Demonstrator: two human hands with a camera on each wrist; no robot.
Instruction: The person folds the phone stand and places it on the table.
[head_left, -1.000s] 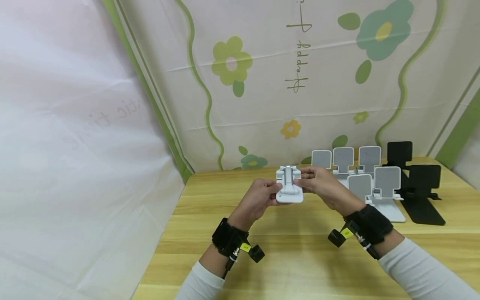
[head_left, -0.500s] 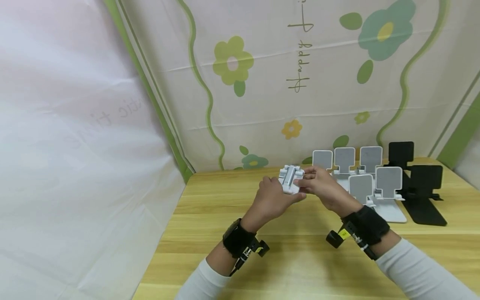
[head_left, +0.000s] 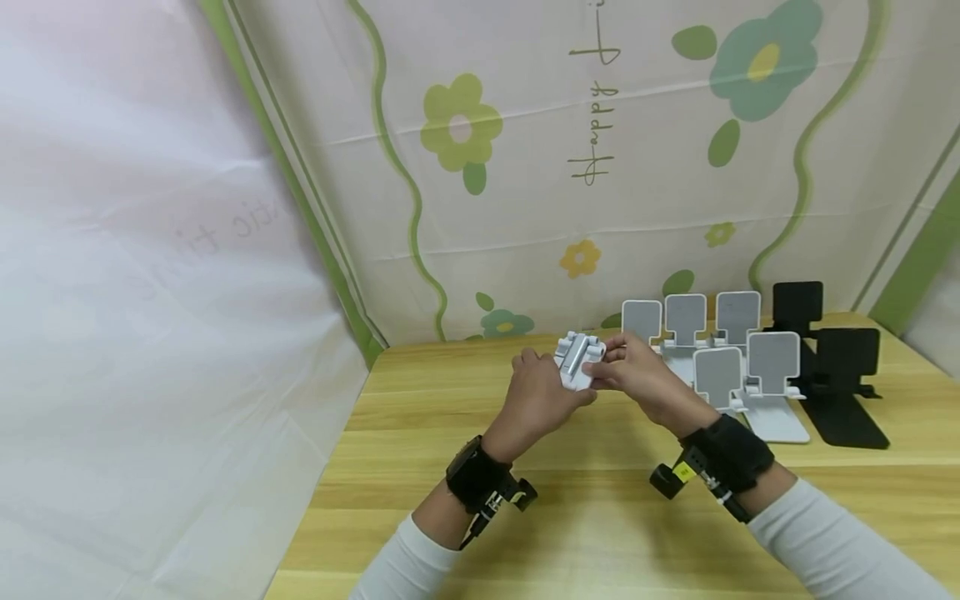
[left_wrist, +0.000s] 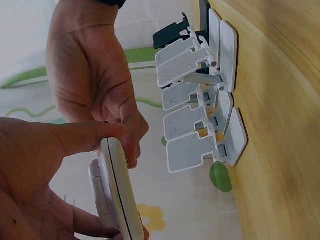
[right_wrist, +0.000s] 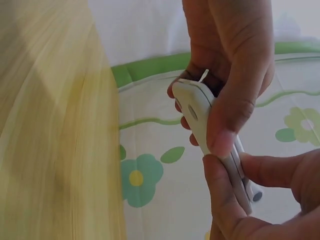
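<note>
I hold a folded white phone stand (head_left: 578, 362) up in the air above the wooden table (head_left: 600, 517), about level with the far edge and just left of the row of stands. My left hand (head_left: 542, 395) wraps it from the left side, thumb lying along its flat plate and the other fingers curled behind it. My right hand (head_left: 637, 375) pinches the same stand from the right, thumb and fingertips closed on its edge. In the left wrist view the stand (left_wrist: 117, 195) shows edge-on, two thin plates lying flat against each other, with my thumb (left_wrist: 82, 136) pressed across the top of them. The right wrist view shows it (right_wrist: 210, 135) edge-on too, clamped between fingers of both hands (a small hinge pin seems to stick out at its lower end, though that part is blurred).

Behind my right hand stand five opened white stands (head_left: 720, 367) in two rows, and to their right two black stands (head_left: 825, 367), all resting on the table. A cloth backdrop with flowers (head_left: 525, 167) hangs behind.
</note>
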